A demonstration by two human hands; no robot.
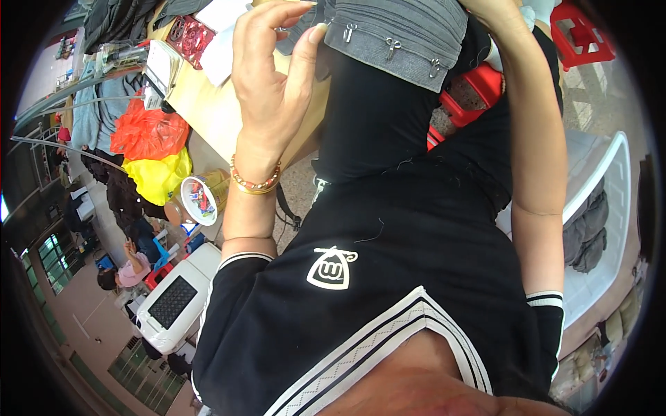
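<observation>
A stack of grey fabric pieces with metal zipper pulls [399,31] lies on my lap against my black shirt, at the top of the view. My left hand [270,83], with a beaded bracelet on the wrist, is raised at the stack's left edge, thumb and fingers pinching its corner. My right forearm runs up the right side. My right hand [489,10] reaches the far side of the stack at the top edge, where it is mostly cut off and its fingers are hidden.
A wooden table [208,104] stands to my left with a small device and papers. Orange [146,132] and yellow bags [159,177] and a round tin [198,201] sit beside it. Red stools [579,31], a white crate of dark cloth [596,222], and a seated person in pink [128,267] surround me.
</observation>
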